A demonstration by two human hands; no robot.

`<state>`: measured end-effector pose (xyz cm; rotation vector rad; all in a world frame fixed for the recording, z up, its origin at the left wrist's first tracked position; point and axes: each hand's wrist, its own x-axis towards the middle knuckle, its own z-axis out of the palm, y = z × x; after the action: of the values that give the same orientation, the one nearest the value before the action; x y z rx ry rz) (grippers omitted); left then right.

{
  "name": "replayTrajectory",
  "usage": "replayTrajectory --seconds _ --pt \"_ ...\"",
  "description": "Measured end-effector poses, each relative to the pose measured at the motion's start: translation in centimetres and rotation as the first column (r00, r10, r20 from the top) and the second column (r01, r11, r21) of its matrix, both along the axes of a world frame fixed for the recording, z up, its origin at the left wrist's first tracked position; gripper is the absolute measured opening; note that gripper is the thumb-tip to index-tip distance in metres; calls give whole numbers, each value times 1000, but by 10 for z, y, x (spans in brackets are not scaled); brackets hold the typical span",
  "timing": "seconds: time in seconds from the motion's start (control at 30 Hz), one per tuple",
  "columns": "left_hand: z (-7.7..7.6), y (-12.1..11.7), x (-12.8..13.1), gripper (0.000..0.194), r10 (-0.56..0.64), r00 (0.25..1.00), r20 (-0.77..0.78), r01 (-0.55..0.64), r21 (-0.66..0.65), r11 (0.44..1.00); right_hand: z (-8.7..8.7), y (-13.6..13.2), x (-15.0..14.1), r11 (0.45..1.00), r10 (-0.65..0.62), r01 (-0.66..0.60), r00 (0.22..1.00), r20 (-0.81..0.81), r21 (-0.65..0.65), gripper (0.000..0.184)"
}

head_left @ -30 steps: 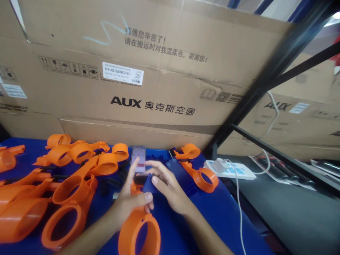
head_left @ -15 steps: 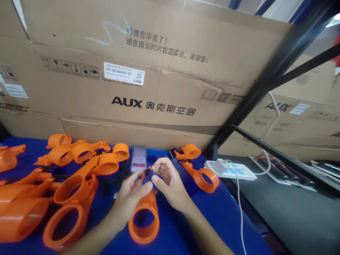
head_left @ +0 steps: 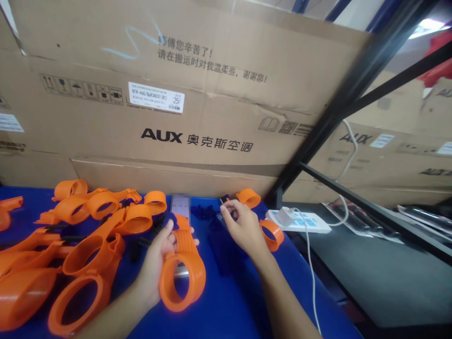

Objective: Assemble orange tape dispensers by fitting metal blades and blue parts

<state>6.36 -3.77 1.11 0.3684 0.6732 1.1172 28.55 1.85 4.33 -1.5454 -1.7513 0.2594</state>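
My left hand [head_left: 160,256] is closed round an orange tape dispenser [head_left: 185,245], a wide plastic ring with a ribbed arm. The ring hangs toward me over the table, and a small dark blue piece [head_left: 171,220] shows at its upper end beside my thumb. My right hand [head_left: 242,223] reaches to the back right with thumb and fingers pinched together. What it pinches, if anything, is too small to make out. Just behind it lie an orange ring [head_left: 248,197] and a small dark piece. Another orange ring [head_left: 271,235] sits right of my wrist.
Several orange dispensers [head_left: 83,301] with black parts crowd the table's left. A phone [head_left: 180,204] and small dark blue pieces [head_left: 203,212] lie at the back, before a large cardboard box [head_left: 197,174]. To the right stand a black metal post [head_left: 300,160] and a white power strip [head_left: 300,221] with cables.
My hands have parted. The right hand has left the dispenser and moved right to the pieces at the back. My left hand keeps the dispenser, now slightly further left. The view has turned right.
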Motion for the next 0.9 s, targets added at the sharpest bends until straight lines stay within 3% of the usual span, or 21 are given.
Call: replayTrajectory --seconds 0.13,0.3,0.53,0.73,0.8,0.9 --pt "0 2 0 47 13 1000 -5 -13 -16 1000 -1 -1 7 960 -70 166 923 378 -226 27" --pt "0 -1 2 49 -28 1000 -13 28 -22 999 -7 -6 -1 917 -75 278 824 561 -287 25" --pt "-2 -1 2 53 -61 998 -9 60 -42 997 -14 -5 -2 919 -65 268 828 557 -290 29" --pt "-5 -1 5 48 -58 998 -17 58 -34 998 2 -7 -2 956 -97 217 869 484 -198 26" --pt "-6 -2 8 47 -57 998 -7 56 -24 998 6 -10 -4 977 -104 167 914 392 -132 21" --pt "-8 -6 11 47 -113 994 -13 112 -44 993 5 -16 -10 997 -75 74 991 109 13 14"
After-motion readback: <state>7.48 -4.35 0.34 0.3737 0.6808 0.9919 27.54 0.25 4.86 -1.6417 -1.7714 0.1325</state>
